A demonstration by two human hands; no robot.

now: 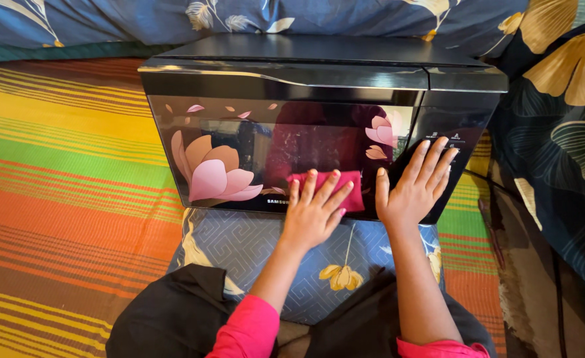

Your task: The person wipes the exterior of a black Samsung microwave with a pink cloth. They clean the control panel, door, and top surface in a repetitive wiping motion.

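Note:
A black microwave oven (319, 73) with pink flowers painted on its glass door stands in front of me on a blue patterned cushion (239, 242). My left hand (316, 209) presses a dark pink cloth (349, 185) flat against the lower part of the door, fingers spread over it. My right hand (415, 182) lies flat and open on the door's right edge, fingertips reaching the control panel (455, 132). It holds nothing.
A striped mat (60, 179) in orange, green and yellow covers the floor to the left. Blue floral bedding (558, 119) lies behind and to the right of the oven. A dark cord (498, 199) runs down the right side. My black-clad knees (173, 318) are at the bottom.

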